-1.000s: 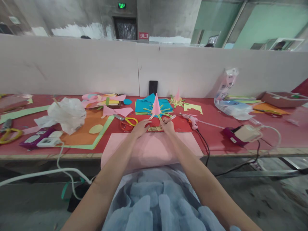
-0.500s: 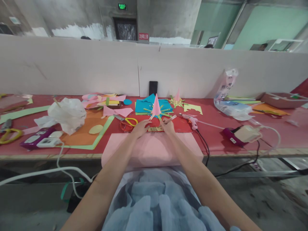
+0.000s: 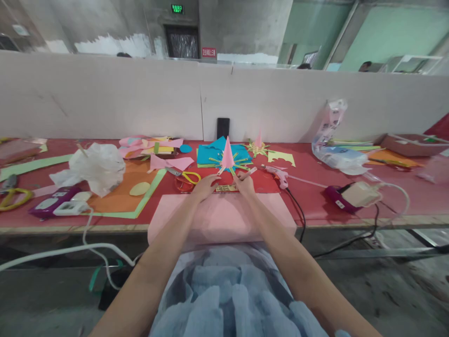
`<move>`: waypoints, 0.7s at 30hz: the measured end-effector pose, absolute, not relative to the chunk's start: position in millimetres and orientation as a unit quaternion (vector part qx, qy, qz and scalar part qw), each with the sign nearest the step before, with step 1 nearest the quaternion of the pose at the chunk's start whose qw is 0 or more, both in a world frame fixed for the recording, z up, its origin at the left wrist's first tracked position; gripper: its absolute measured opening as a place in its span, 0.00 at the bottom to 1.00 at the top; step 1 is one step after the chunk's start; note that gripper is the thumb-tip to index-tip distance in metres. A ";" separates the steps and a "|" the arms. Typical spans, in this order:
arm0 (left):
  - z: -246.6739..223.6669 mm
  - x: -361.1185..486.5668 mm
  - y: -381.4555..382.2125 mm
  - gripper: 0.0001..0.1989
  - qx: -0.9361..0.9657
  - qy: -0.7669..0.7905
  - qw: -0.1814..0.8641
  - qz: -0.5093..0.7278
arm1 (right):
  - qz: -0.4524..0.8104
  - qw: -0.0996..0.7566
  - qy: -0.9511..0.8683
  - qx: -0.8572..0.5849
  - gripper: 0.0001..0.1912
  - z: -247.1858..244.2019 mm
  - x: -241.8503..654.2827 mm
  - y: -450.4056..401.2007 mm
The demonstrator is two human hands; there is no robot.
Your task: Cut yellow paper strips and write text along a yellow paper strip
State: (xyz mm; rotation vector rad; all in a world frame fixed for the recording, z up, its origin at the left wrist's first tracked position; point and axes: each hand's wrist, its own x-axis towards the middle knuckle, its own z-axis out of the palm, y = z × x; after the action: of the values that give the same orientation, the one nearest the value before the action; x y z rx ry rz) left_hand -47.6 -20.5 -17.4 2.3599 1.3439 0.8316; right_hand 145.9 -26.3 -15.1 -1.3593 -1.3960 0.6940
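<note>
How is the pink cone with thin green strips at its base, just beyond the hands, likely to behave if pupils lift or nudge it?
The pink cone looks like rolled paper, so it is probably light and might dent if squeezed. The thin green strips would likely bend easily. Their wide spread may help it resist tipping.

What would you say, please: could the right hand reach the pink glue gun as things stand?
Probably yes: the pink glue gun lies beside the right hand with nothing visible standing between them, though the pen-like thing it holds might need setting down first.
</note>
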 end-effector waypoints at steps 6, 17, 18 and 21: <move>-16.7 -47.7 -21.0 0.17 0.821 0.469 0.150 0.288 | 0.310 0.500 -0.586 -0.557 0.12 -17.6 146.2 -23.5; -19.2 -48.1 -18.7 0.17 0.821 0.468 0.148 0.292 | 0.289 0.511 -0.570 -0.575 0.12 -15.6 145.7 -25.5; -19.2 -48.1 -18.6 0.17 0.822 0.467 0.147 0.292 | 0.293 0.514 -0.564 -0.576 0.12 -15.3 145.6 -25.8; -18.4 -47.9 -18.8 0.17 0.824 0.466 0.146 0.289 | 0.296 0.521 -0.554 -0.578 0.12 -14.7 145.3 -26.5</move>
State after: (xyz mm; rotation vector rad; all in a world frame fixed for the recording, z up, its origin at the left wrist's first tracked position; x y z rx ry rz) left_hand -47.9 -18.8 -18.4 2.3710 1.3404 0.8326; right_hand 145.3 -26.5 -14.7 -1.3846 -1.3285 0.7106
